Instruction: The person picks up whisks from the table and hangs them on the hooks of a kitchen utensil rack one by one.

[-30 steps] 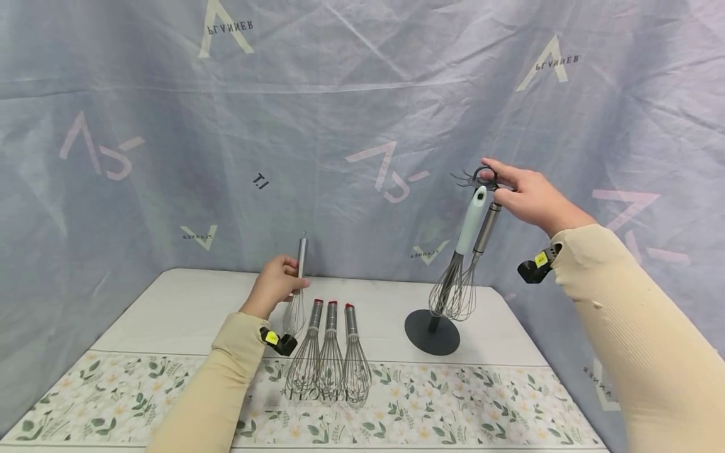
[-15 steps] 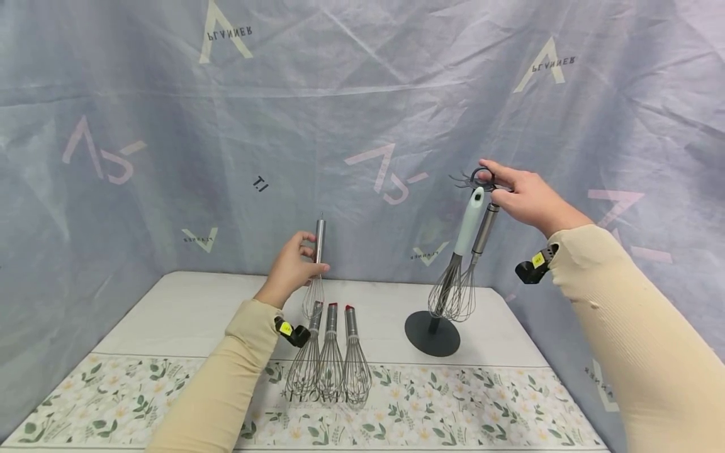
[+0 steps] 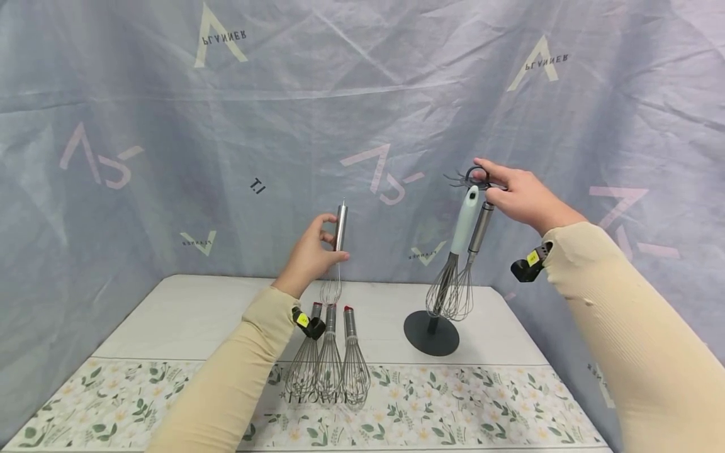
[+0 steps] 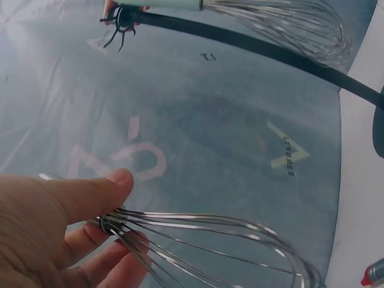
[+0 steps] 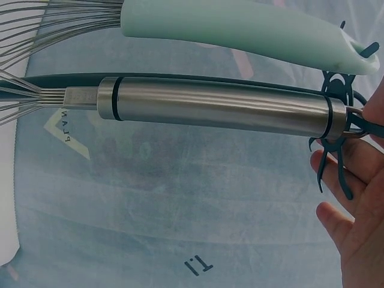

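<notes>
Hanging, apparently: left fingers (image 4: 117, 181) gripped a silver wire whisk (image 3: 341, 228).
Right fingers (image 3: 498, 170) pinched a black hooked stand (image 3: 427, 336); reaching rightward seemed needed.

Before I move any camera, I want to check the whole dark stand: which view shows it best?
The head view: only it shows the dark stand from base to top ring, though whisks partly cover the pole. The left wrist view shows pole and hooks, base cropped; the right wrist, hooks close up, no base.

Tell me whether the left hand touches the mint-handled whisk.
Apart: the head view shows a wide stretch of cloth between the left hand and the mint-handled whisk.
</notes>
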`<state>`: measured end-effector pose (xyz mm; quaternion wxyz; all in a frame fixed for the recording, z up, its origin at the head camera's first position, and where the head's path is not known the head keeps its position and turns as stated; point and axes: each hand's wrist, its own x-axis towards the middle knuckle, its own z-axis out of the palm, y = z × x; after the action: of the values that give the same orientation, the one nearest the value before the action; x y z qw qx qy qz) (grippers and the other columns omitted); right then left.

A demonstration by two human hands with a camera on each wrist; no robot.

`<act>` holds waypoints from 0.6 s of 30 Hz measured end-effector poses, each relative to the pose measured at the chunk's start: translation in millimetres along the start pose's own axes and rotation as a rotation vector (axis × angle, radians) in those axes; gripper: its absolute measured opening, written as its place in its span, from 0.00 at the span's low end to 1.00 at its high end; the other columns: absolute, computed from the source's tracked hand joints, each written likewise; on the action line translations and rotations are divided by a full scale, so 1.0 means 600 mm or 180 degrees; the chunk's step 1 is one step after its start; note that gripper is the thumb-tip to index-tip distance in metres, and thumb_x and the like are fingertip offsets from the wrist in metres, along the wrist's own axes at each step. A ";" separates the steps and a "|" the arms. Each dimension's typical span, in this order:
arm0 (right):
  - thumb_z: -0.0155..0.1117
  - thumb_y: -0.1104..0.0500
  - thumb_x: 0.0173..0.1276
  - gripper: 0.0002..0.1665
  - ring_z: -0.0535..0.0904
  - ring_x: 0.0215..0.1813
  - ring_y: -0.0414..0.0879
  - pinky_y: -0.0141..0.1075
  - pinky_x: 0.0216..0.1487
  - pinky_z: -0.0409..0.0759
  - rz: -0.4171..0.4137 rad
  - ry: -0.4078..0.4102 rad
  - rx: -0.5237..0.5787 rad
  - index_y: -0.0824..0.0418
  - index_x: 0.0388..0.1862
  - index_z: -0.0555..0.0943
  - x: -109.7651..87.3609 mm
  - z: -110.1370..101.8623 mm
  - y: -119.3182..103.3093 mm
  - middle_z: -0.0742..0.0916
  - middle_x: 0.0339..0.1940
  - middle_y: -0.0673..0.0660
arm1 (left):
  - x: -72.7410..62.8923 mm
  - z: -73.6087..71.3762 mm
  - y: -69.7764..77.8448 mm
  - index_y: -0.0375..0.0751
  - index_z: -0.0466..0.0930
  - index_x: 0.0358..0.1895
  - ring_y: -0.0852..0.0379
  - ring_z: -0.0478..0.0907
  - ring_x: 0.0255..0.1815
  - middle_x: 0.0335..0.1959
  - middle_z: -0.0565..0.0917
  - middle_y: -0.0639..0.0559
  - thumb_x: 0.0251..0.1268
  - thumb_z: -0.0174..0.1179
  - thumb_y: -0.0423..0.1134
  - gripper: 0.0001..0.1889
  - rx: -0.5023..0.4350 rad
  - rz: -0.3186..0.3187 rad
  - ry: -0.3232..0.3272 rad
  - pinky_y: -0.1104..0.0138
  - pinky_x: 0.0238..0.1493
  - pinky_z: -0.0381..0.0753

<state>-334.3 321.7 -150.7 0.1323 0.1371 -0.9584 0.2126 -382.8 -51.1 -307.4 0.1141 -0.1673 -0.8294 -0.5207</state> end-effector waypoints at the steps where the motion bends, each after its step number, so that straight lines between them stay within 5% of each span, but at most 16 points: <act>1: 0.42 0.62 0.70 0.44 0.62 0.77 0.58 0.51 0.49 0.62 -0.0003 0.0010 0.0001 0.41 0.84 0.51 0.000 0.000 0.000 0.72 0.76 0.57 | 0.002 0.003 0.006 0.57 0.64 0.71 0.51 0.78 0.23 0.46 0.79 0.47 0.57 0.76 0.34 0.41 0.0006 0.0045 -0.0002 0.60 0.26 0.80; 18: 0.41 0.61 0.70 0.44 0.61 0.77 0.58 0.51 0.49 0.62 0.0008 -0.0017 -0.0049 0.40 0.84 0.49 0.000 0.000 0.002 0.71 0.77 0.57 | 0.006 0.064 0.086 0.64 0.60 0.76 0.54 0.75 0.19 0.44 0.82 0.53 0.56 0.77 0.39 0.46 0.0384 0.0716 0.0059 0.61 0.25 0.75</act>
<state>-334.5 322.9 -151.4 0.1305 0.1354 -0.9605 0.2051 -366.5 5.0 -280.2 0.1893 -0.2473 -0.8342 -0.4552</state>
